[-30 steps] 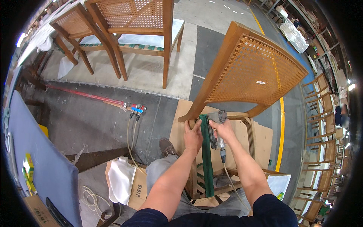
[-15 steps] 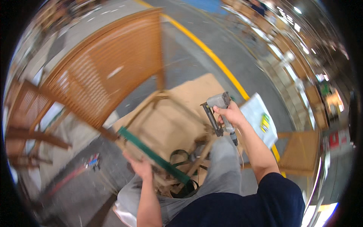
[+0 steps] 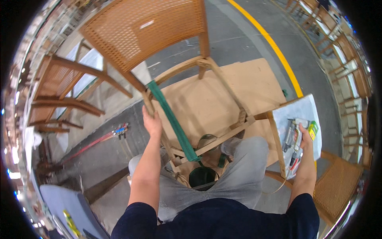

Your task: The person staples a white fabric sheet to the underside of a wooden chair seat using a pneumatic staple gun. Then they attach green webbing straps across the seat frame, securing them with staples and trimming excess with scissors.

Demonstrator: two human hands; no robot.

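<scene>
A wooden chair with a woven cane back (image 3: 167, 34) stands in front of me, its seat frame (image 3: 229, 87) bare and open. One green webbing strap (image 3: 171, 115) runs along the left side of the frame, and more green webbing (image 3: 201, 176) hangs between my knees. My left hand (image 3: 152, 123) is closed on the frame's left rail, beside the strap. Off to the right, my right hand (image 3: 305, 137) is wrapped round a grey staple gun (image 3: 293, 133). The gun is over a white-covered seat (image 3: 306, 105), next to a yellow-green packet (image 3: 313, 129).
Brown cardboard (image 3: 254, 79) lies under the chair. More cane chairs stand at left (image 3: 59, 79) and lower right (image 3: 338, 183). Red hoses (image 3: 95, 141) lie on the floor at left. A thin hose (image 3: 278, 189) trails from the staple gun. A yellow floor line (image 3: 274, 42) passes beyond.
My right hand has carried the staple gun right, from above the chair frame to the white-covered seat. My left hand has closed on the left rail. The view has turned.
</scene>
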